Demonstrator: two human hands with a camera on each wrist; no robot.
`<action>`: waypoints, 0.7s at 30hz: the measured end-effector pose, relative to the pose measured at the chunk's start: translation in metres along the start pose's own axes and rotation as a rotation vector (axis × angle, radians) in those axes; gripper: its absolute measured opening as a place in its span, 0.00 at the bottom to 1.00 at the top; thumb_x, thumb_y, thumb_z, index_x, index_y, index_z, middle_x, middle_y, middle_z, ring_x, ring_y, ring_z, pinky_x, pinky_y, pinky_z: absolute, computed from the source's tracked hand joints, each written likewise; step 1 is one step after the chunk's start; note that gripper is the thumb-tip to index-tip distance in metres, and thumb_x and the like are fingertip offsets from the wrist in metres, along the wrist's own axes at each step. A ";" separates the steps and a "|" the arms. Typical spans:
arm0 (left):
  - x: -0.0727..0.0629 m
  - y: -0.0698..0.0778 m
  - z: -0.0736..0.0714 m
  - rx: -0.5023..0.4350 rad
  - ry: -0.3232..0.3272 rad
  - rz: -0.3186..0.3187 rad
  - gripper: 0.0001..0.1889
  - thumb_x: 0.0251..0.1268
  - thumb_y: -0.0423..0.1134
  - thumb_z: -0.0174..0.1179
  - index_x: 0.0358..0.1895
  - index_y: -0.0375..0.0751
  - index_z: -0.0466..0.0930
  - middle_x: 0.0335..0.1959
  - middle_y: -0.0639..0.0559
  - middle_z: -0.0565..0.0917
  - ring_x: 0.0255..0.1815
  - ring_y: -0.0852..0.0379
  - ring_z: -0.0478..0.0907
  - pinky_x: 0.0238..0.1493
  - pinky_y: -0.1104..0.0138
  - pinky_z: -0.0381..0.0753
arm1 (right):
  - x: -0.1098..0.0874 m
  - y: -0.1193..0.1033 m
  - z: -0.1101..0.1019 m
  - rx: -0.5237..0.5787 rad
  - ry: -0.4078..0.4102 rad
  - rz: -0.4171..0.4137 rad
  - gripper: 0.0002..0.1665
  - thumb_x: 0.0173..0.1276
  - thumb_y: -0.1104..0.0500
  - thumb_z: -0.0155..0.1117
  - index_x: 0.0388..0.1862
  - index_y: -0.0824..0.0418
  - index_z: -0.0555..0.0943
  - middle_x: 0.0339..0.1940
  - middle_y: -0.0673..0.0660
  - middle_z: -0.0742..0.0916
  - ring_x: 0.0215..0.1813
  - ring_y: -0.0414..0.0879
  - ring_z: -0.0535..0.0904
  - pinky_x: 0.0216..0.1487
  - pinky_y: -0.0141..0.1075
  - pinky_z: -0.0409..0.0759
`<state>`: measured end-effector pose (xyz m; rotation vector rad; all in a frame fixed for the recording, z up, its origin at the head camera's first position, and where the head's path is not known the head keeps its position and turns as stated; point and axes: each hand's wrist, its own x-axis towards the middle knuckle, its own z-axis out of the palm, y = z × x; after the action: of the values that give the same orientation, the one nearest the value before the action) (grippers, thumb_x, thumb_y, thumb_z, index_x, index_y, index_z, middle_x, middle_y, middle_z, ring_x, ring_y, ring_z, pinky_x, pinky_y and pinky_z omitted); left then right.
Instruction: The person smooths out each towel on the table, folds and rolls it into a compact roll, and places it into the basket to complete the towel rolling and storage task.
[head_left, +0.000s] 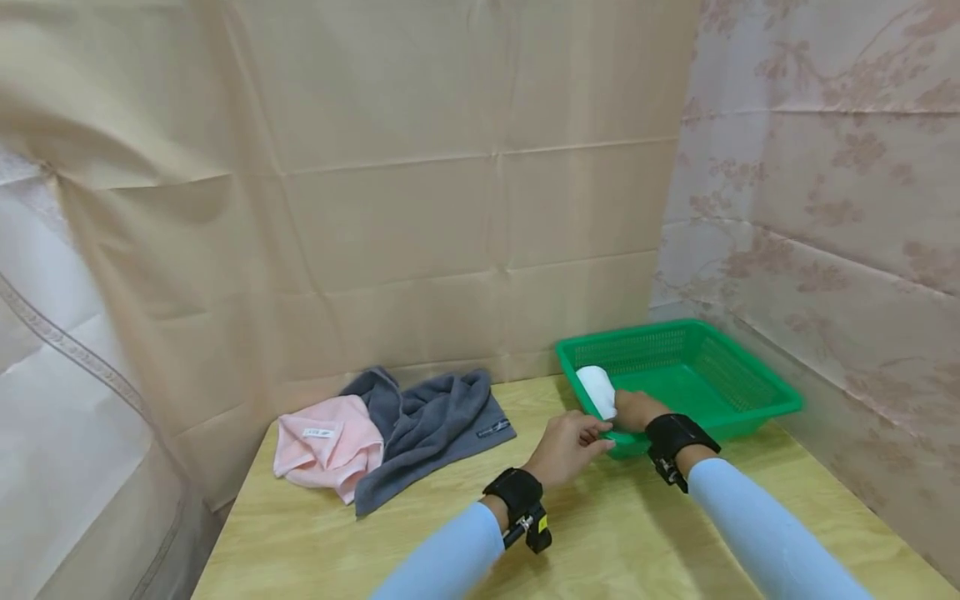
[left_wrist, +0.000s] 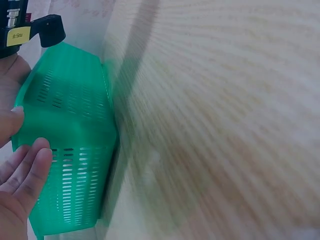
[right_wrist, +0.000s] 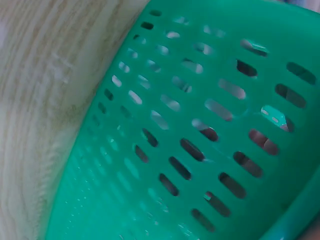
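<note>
A white folded cloth leans along the inner left wall of the green plastic basket. My right hand reaches into the basket's near left corner and grips the lower end of this cloth, its fingertips mostly hidden. Close beside it, my left hand has its thumb and fingertips right at the basket's corner rim. In the left wrist view, fingers of the left hand lie against the slotted outer wall. The right wrist view is filled by the basket's slotted wall.
On the left of the wood-grain table lie a crumpled pink towel and a dark grey towel, side by side with edges overlapping. A beige curtain hangs behind the table, and a floral curtain borders the right.
</note>
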<state>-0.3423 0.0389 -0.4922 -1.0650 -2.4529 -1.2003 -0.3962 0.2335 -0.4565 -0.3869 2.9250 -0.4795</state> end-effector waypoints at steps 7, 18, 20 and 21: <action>-0.007 -0.003 -0.010 -0.048 -0.037 -0.028 0.12 0.79 0.41 0.58 0.57 0.42 0.83 0.42 0.58 0.84 0.39 0.71 0.78 0.42 0.76 0.78 | -0.006 0.000 0.003 0.041 0.094 0.032 0.24 0.73 0.53 0.67 0.52 0.73 0.74 0.40 0.66 0.84 0.40 0.59 0.82 0.42 0.53 0.79; -0.041 -0.034 -0.054 -0.023 0.014 -0.133 0.08 0.80 0.43 0.57 0.50 0.49 0.84 0.41 0.60 0.82 0.41 0.66 0.79 0.41 0.68 0.81 | -0.004 -0.037 -0.001 0.042 0.501 -0.199 0.14 0.69 0.59 0.71 0.48 0.65 0.79 0.31 0.57 0.83 0.32 0.54 0.77 0.33 0.48 0.76; -0.048 -0.040 -0.062 0.010 0.027 -0.124 0.09 0.80 0.43 0.57 0.50 0.46 0.84 0.41 0.58 0.82 0.41 0.64 0.79 0.42 0.65 0.82 | -0.004 -0.044 0.001 0.003 0.549 -0.239 0.15 0.69 0.59 0.71 0.49 0.64 0.79 0.35 0.59 0.85 0.37 0.57 0.78 0.36 0.50 0.77; -0.053 -0.043 -0.066 0.030 0.033 -0.124 0.09 0.80 0.42 0.57 0.50 0.45 0.84 0.41 0.58 0.82 0.42 0.63 0.79 0.43 0.64 0.82 | -0.005 -0.048 0.002 -0.022 0.573 -0.259 0.15 0.69 0.59 0.72 0.50 0.63 0.79 0.39 0.61 0.86 0.40 0.59 0.78 0.39 0.52 0.78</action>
<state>-0.3418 -0.0555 -0.4999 -0.8898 -2.5355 -1.2016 -0.3804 0.1901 -0.4423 -0.7481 3.4461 -0.6925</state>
